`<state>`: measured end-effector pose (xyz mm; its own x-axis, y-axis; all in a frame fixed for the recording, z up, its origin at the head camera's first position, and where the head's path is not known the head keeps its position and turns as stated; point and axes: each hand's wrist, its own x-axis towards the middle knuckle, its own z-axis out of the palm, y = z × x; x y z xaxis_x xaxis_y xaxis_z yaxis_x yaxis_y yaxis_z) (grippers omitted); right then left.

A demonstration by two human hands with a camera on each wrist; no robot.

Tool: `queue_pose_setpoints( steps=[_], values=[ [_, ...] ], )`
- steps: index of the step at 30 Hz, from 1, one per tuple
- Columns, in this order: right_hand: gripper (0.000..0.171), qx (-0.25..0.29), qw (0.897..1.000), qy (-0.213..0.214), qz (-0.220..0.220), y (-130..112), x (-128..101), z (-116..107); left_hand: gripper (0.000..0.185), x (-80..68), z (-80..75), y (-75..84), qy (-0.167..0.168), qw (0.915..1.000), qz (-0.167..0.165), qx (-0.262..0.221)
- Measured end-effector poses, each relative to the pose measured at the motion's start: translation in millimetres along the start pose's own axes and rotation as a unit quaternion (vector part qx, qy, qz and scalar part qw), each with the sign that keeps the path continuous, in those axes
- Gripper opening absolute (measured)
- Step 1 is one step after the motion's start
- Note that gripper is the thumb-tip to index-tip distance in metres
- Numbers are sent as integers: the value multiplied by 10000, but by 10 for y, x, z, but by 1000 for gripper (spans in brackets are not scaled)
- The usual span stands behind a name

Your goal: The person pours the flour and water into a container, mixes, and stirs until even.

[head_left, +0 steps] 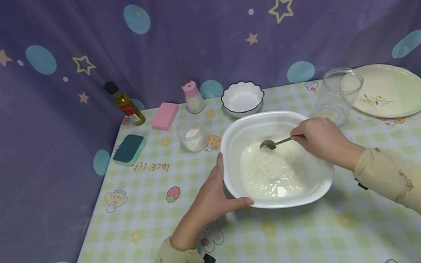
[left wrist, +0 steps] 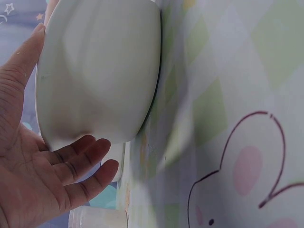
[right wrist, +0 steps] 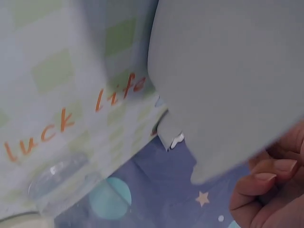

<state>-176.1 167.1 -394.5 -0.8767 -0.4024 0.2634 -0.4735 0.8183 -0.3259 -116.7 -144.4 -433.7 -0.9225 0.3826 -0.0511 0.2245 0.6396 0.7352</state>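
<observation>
A large white bowl (head_left: 234, 144) with a white, wet mixture inside sits at the middle of the table. My left hand (head_left: 213, 196) grips its near left rim, thumb over the edge; in the left wrist view my left hand's fingers (left wrist: 80, 166) cup the white bowl (left wrist: 99, 71) from below. My right hand (head_left: 319, 138) pinches the handle of a metal spoon (head_left: 273, 143), whose bowl rests in the mixture near the far side. The right wrist view shows the white bowl's underside (right wrist: 232, 76) and my curled right fingers (right wrist: 266, 185).
Behind the bowl stand a small scalloped white bowl (head_left: 242, 97), a glass cup of white powder (head_left: 192, 134), a pink-capped shaker (head_left: 192, 97), an oil bottle (head_left: 125, 103), a pink sponge (head_left: 164, 115) and a green sponge (head_left: 129, 148). A glass bowl (head_left: 337, 95) and a plate (head_left: 391, 89) lie at the right.
</observation>
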Motion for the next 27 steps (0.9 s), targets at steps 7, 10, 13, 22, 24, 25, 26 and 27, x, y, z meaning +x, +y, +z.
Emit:
queue_pose_setpoints(
  steps=[7, 10, 13, 22, 24, 25, 26, 27],
  values=[
    [10, -197, 9990, -366, 145, 87, -64, -187, 135, -4, 1, -7, -2, 10000, -9, 58],
    [12, -205, 9976, -642, 159, 120, -93, -271, 135, -4, 2, -8, 0, 10000, -4, 40],
    [13, -157, 9956, -915, 145, 149, -115, -342, 135, -6, 1, -5, -9, 10000, -24, 12],
    [12, 171, 9864, -1634, -52, 171, -175, -458, 135, -2, 3, -13, -26, 10000, -25, 23],
    [12, 301, 9830, -1808, -142, 154, -188, -469, 135, -2, 3, -10, -36, 10000, -44, 13],
    [12, 385, 9811, -1886, -194, 144, -194, -467, 135, -3, 3, -9, -37, 10000, -65, 16],
    [12, 448, 9797, -1938, -255, 135, -198, -461, 135, -4, 3, -7, -35, 10000, -79, 13],
    [11, 516, 9784, -1977, -307, 123, -203, -452, 135, -3, 2, -4, -40, 9999, -104, 12]
  ],
)
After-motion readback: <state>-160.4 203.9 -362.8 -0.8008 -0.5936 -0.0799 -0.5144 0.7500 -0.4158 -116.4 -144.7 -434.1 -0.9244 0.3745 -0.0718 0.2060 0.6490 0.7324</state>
